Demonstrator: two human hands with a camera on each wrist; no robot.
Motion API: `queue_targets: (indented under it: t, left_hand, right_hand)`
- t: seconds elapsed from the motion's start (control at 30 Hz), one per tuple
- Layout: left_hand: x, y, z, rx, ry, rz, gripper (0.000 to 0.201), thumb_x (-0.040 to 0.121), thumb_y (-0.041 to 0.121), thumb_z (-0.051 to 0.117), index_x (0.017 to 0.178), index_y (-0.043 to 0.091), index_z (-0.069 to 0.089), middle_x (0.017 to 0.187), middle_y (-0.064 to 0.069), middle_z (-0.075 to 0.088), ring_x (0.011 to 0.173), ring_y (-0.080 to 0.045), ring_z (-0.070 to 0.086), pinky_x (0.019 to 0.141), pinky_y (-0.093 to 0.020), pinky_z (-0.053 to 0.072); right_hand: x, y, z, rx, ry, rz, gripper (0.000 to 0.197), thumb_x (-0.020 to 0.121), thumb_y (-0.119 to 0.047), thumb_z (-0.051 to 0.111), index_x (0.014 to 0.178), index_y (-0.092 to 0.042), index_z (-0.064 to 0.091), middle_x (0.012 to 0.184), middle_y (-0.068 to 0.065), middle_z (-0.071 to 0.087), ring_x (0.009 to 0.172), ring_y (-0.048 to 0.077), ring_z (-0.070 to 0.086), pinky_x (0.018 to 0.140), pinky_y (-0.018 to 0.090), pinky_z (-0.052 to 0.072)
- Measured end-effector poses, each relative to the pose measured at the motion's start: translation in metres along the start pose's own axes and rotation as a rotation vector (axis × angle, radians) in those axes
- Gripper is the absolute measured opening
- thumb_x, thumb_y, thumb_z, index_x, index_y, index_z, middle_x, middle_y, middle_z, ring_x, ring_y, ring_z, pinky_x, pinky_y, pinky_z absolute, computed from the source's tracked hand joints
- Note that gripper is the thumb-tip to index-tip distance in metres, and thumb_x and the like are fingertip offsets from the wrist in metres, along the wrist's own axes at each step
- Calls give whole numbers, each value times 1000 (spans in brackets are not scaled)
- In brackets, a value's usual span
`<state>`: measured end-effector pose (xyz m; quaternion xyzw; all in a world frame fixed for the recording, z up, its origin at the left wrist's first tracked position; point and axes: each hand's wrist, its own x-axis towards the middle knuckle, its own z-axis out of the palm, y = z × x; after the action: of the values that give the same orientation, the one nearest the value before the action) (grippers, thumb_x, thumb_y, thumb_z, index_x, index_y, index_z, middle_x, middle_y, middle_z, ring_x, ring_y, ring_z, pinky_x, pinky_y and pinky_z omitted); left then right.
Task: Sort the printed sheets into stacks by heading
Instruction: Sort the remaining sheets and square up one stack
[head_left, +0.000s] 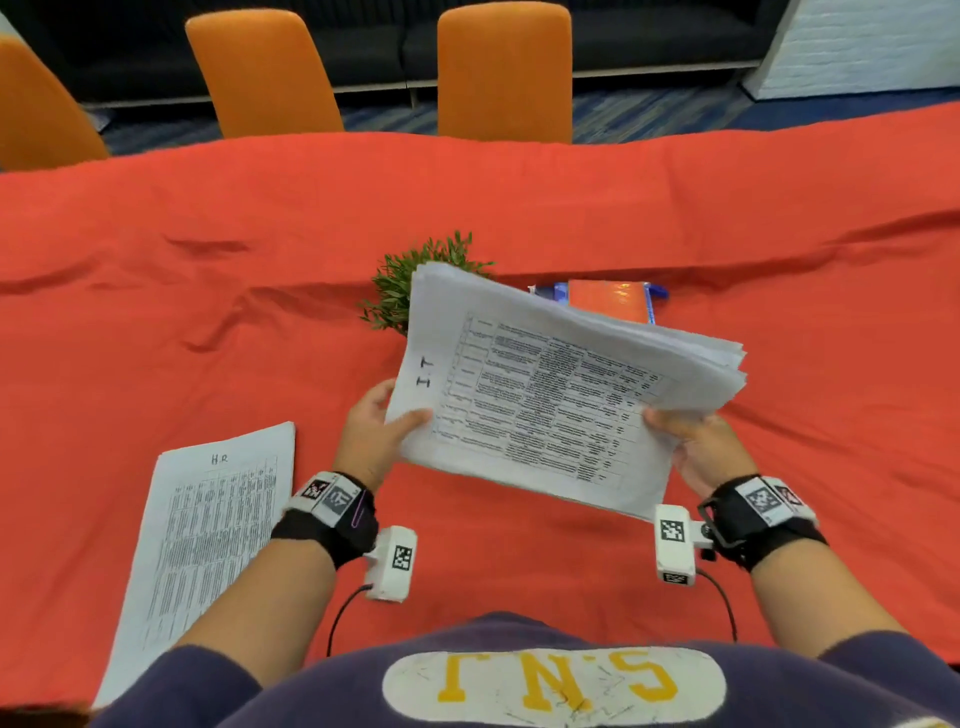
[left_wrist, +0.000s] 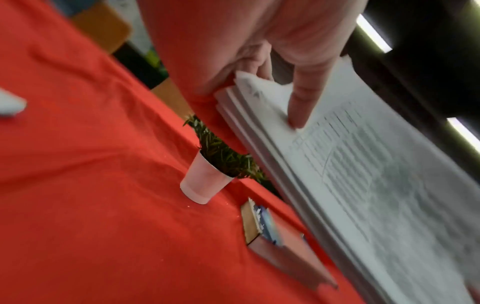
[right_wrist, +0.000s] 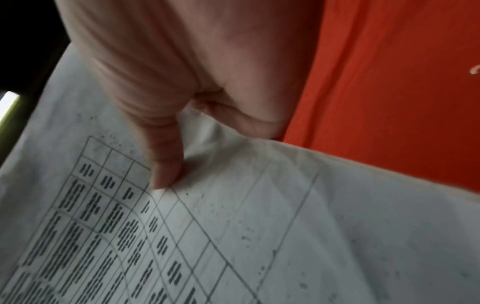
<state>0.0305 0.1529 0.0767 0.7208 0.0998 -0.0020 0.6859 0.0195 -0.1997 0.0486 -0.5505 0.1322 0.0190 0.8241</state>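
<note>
Both hands hold a thick stack of printed sheets in the air above the red-clothed bench, tilted, with its far end raised; the top sheet carries a printed table and the handwritten heading "IT" near its left edge. The left hand grips the stack's near left corner, thumb pressed on top and fingers curled beneath; the right hand grips the near right edge the same way, thumb lying on the table grid and the other fingers hidden under the paper. To the left of the stack, flat on the bench near its front edge, lies a separate sheet headed "HR"; whether more lie under it I cannot tell. Just beyond the stack stands a small green plant in a white cup; to the right of the plant lies an orange book on some blue items. Orange chairs stand past the bench's far edge.
</note>
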Motion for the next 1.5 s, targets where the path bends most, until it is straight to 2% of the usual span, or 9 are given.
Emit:
queue_targets:
  t: [0.13, 0.27, 0.4, 0.5, 0.63, 0.87, 1.13, 1.37, 1.5]
  left_hand:
    - [-6, -12, 3, 139, -16, 6, 32, 75, -7, 69, 96, 18, 66, 89, 6, 71, 72, 2, 67, 67, -15, 51]
    - [-13, -39, 4, 130, -2, -57, 35, 62, 5, 74, 95, 14, 65, 86, -3, 69, 70, -8, 64, 65, -19, 51]
    - [-20, -61, 20, 61, 39, -121, 39, 69, -1, 79, 106, 7, 67, 94, -2, 73, 76, -3, 69, 66, -13, 51]
    - [-16, -62, 28, 10, 97, -140, 35, 71, -2, 76, 105, 3, 68, 91, -2, 72, 81, -13, 68, 64, -13, 52]
    - [-11, -52, 14, -16, 128, -124, 36, 70, -3, 77, 104, 4, 67, 90, -3, 71, 80, -13, 67, 63, -15, 53]
    - [-17, -59, 16, -39, 89, -141, 43, 69, -1, 79, 109, 7, 66, 99, -6, 72, 88, -14, 68, 68, -16, 52]
    - [-16, -55, 8, -94, 121, -144, 39, 68, -2, 78, 100, 15, 64, 95, -5, 71, 86, -16, 67, 73, -24, 52]
    - [-16, -63, 22, -79, 110, -198, 34, 72, -4, 74, 104, 8, 67, 95, -6, 72, 88, -21, 67, 76, -26, 52]
    - [-16, -63, 15, -82, 139, -221, 33, 72, -5, 73, 98, 13, 65, 92, -3, 70, 82, -16, 65, 71, -27, 51]
  right_hand:
    - [3, 11, -12, -76, -6, -7, 58, 51, -21, 88, 103, -5, 69, 102, 8, 74, 95, 22, 69, 90, 36, 54]
    - [-4, 30, -23, -221, 27, 17, 76, 29, -40, 94, 96, -10, 72, 98, 5, 75, 93, 20, 68, 86, 33, 53]
    - [-7, 44, -13, -310, 36, 25, 37, 56, -10, 87, 90, -14, 72, 82, -6, 75, 84, 16, 67, 82, 34, 50]
    - [-2, 49, -2, -334, 86, 35, 27, 68, 0, 79, 87, -18, 72, 87, -4, 75, 89, 22, 66, 87, 38, 51]
    - [-2, 40, -2, -291, 85, 31, 26, 66, -5, 81, 89, -16, 73, 96, 5, 74, 93, 23, 66, 89, 39, 50]
    - [-2, 46, 4, -287, 25, 59, 71, 29, -34, 93, 94, -13, 74, 100, 9, 74, 91, 20, 68, 92, 38, 50]
    - [-6, 41, 3, -213, 55, 95, 76, 27, -39, 94, 95, -11, 71, 104, 14, 72, 101, 29, 65, 97, 45, 48]
    - [-4, 49, 12, -185, 142, 149, 37, 61, 3, 81, 93, -11, 69, 106, 19, 70, 99, 31, 65, 97, 47, 48]
    - [-5, 48, 4, -228, 130, 154, 34, 67, 7, 77, 95, -11, 69, 105, 16, 70, 100, 30, 64, 94, 42, 49]
